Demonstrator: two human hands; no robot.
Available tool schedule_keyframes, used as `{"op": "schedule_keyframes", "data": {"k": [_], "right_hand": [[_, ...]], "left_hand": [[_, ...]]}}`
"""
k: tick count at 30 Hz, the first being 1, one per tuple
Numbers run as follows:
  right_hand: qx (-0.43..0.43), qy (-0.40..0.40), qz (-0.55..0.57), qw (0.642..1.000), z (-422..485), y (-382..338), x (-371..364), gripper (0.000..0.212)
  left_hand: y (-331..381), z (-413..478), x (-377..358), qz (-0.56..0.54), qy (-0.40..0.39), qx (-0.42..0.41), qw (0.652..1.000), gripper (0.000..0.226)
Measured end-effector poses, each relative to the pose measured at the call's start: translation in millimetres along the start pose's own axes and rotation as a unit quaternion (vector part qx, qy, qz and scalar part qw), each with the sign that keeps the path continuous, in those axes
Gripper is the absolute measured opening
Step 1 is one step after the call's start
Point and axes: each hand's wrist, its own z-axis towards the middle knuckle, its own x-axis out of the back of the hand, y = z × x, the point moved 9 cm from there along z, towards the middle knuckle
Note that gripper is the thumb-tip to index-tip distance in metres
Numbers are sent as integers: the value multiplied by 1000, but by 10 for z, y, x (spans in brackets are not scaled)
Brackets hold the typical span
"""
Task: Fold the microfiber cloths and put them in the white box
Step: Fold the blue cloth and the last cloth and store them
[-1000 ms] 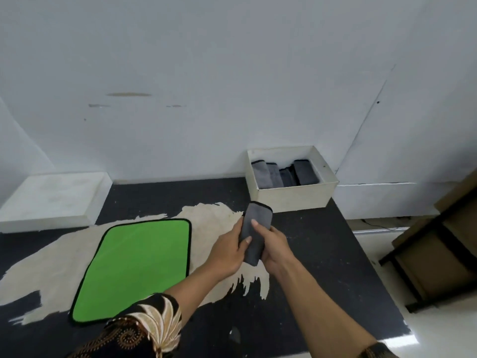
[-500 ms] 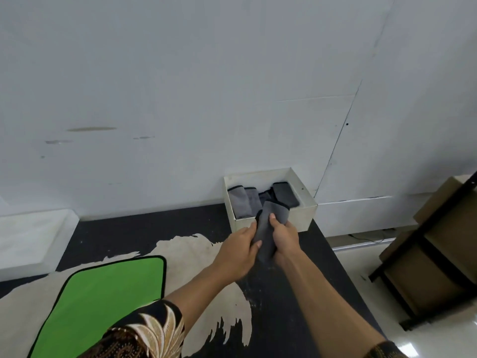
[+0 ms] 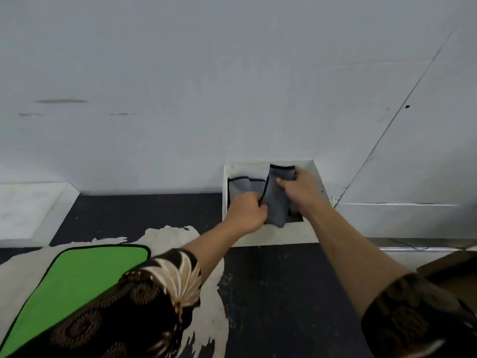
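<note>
Black tabletop (image 3: 284, 293), worn through to pale patches, stood against a scuffed grey-white wall (image 3: 232, 86). White box (image 3: 273, 237) sat at the table's far edge by the wall. Left hand (image 3: 245, 215) and right hand (image 3: 299, 188) both pinched a folded grey cloth (image 3: 277, 202), upright in the box beside other grey cloths (image 3: 241, 187). Green cloth (image 3: 77, 280) lay flat, near left.
</note>
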Motion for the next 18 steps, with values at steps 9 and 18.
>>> {"op": "schedule_keyframes", "data": {"k": [9, 18], "right_hand": [[23, -28, -388, 921, 653, 214, 143, 45], [69, -99, -438, 891, 949, 392, -179, 45]], "left_hand": [[-316, 603, -779, -3, -107, 137, 985, 35], [-470, 915, -964, 8, -139, 182, 973, 14]]}}
